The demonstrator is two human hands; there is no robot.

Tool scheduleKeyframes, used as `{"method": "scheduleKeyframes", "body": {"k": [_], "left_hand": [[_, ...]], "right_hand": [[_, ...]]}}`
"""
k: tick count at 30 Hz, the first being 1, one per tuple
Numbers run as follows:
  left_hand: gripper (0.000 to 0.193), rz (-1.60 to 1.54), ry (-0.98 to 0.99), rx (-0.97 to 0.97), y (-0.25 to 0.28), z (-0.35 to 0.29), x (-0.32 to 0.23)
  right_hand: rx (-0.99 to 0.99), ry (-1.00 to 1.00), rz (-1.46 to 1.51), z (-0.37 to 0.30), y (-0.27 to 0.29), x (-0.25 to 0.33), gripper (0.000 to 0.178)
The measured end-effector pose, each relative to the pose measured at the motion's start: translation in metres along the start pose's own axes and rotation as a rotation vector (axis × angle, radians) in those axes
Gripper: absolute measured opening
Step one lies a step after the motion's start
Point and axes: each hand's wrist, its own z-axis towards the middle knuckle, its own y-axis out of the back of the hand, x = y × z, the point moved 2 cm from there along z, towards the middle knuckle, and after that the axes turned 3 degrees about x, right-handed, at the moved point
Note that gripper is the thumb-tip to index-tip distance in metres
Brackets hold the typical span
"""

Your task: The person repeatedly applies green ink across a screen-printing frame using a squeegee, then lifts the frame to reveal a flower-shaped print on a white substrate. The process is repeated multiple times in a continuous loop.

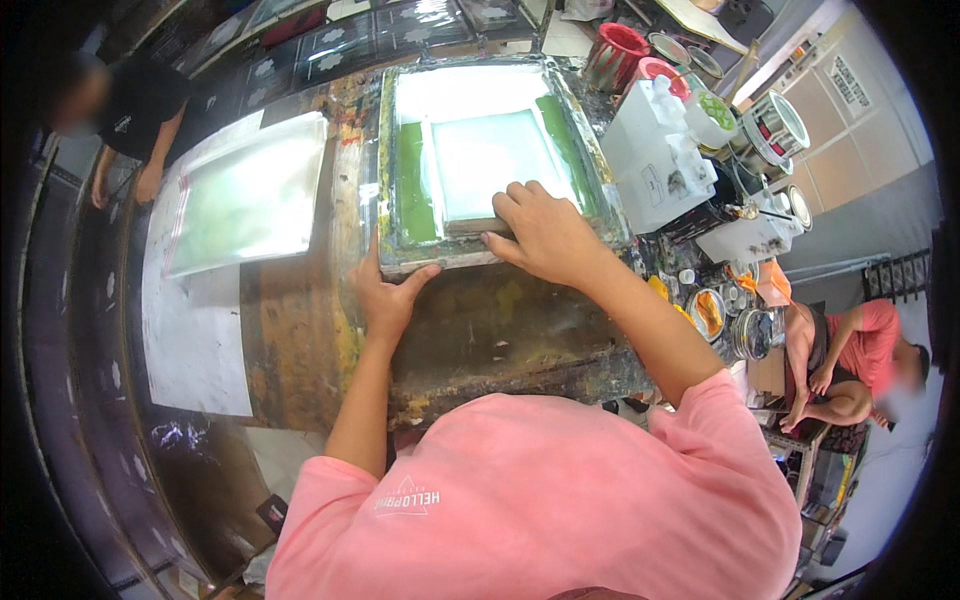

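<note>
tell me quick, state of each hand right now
Left hand: holding the screen frame at its near left corner.
Right hand: closed, holding the brown squeegee bar.

I count one left hand (388,298), one right hand (545,232), one block (473,227) under the right fingers (512,204), one frame (387,165), two red buckets (614,62) beyond, two other people (870,345).

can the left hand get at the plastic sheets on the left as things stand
Probably yes: only stained table shows between the left hand and the plastic sheets. The hand is at the near left corner of the frame, though, so it would likely have to let go first.
</note>
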Motion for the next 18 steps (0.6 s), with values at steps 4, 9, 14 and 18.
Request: {"method": "scheduleKeyframes", "body": {"k": [4, 9, 14, 18], "left_hand": [[0.100, -0.610, 0.020, -0.099, 0.014, 0.032, -0.043], [0.097, -0.250, -0.206, -0.123, 0.030, 0.062, -0.052], [0.110, 0.684, -0.067, 0.154, -0.003, 0.013, -0.023], [0.108, 0.704, 0.023, 0.331, -0.019, -0.011, -0.014]], "right_hand": [[-0.331, 0.043, -0.200, 0.019, 0.041, 0.007, 0.032], [-0.567, 0.058, -0.225, 0.081, 0.094, -0.010, 0.035], [-0.574, 0.059, -0.160, 0.111, 0.132, -0.022, 0.045], [-0.519, 0.018, -0.103, 0.128, 0.145, -0.027, 0.047]]}}
